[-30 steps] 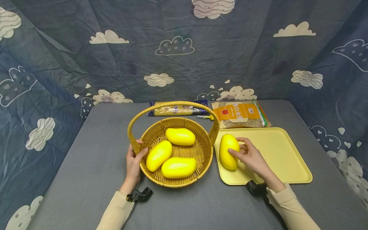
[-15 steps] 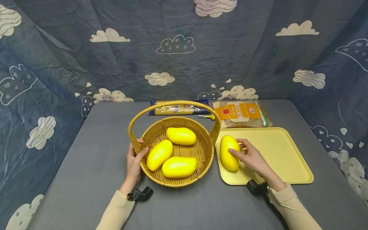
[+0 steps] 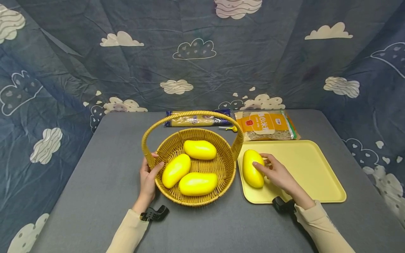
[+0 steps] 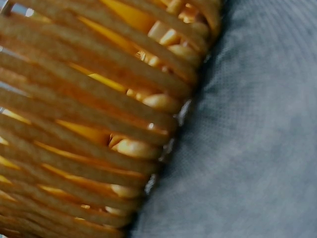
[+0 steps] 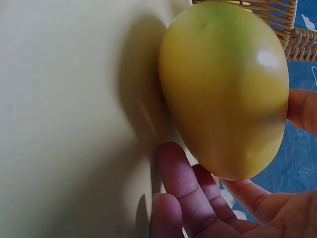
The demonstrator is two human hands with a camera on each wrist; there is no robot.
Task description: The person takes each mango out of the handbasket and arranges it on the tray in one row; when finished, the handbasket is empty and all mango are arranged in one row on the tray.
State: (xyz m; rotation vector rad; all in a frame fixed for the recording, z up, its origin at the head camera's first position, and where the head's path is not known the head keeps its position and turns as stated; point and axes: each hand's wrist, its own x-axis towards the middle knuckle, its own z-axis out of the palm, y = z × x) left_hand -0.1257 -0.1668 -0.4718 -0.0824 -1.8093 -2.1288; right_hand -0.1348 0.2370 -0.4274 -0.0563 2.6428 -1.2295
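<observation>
A woven basket (image 3: 232, 175) with a tall arched handle stands on the table, three yellow mangoes (image 3: 198, 184) lying inside it. My left hand (image 3: 148, 181) grips the basket's left side at the foot of the handle, thumb over the rim; the left wrist view shows only the wicker wall (image 4: 89, 109) and grey cloth. On the left end of a pale yellow tray (image 3: 303, 172) is another mango (image 3: 253, 170). My right hand (image 3: 278, 174) holds this mango from its right side, thumb on top. In the right wrist view the mango (image 5: 223, 94) shows a greenish end, with fingers around its lower part.
Behind the basket lies a blue-ended pack of noodles (image 3: 196, 120), beside a small yellow item (image 3: 233, 129) with a thin pale shaft. An orange and clear food bag (image 3: 265, 125) lies behind the tray. Cloud-patterned cloth (image 3: 196, 80) hangs around the grey table (image 3: 104, 175).
</observation>
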